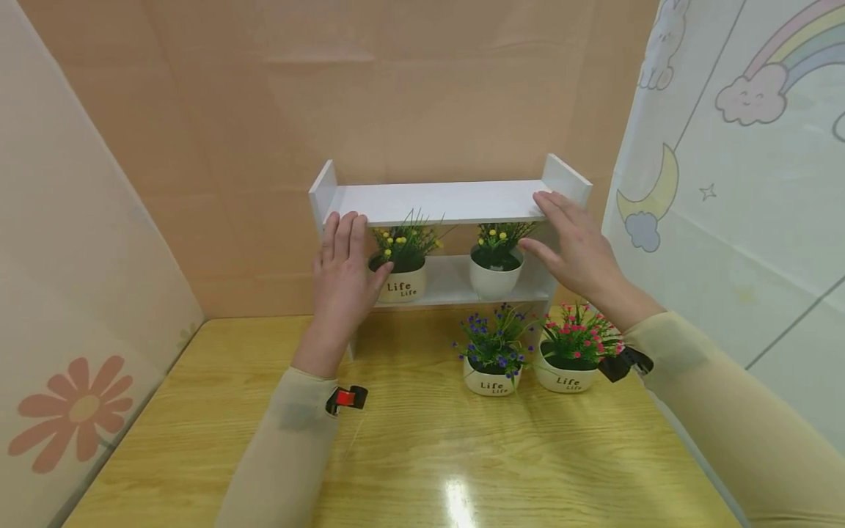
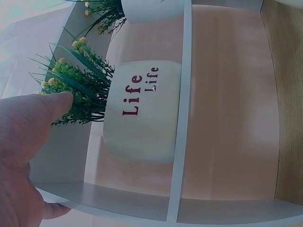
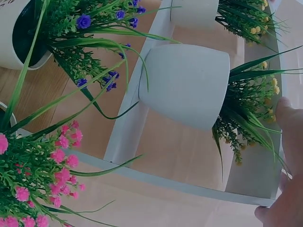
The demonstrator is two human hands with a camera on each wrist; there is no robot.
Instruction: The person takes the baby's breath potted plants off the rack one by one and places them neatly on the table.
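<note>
Left hand (image 1: 345, 268) and right hand (image 1: 581, 246) rest straight-fingered, unclamped, on the shelf (image 1: 436, 199); uneven pressure could topple the flowerpots (image 1: 496, 283) below, between them.

Right hand (image 3: 291, 194) at a white shelf (image 3: 125, 137) bearing a white pot (image 3: 187, 87) of yellow flowers (image 3: 251, 101); purple flowers (image 3: 84, 21), pink flowers (image 3: 61, 175) nearby.

Top board (image 1: 436, 199) of shelf: decent room from above, just hands parked at front corners. Level below: okay gap between left yellow-flowered pot (image 1: 403, 286) and right yellow-flowered pot (image 1: 494, 284), top board caps it though. Left hand (image 1: 346, 271) and right hand (image 1: 581, 253) kinda block ends. Purple-flowered pot (image 1: 491, 383) plus pink-flowered pot (image 1: 566, 379) crowd lower right; left of those, easy way in over table (image 1: 231, 425).
</note>
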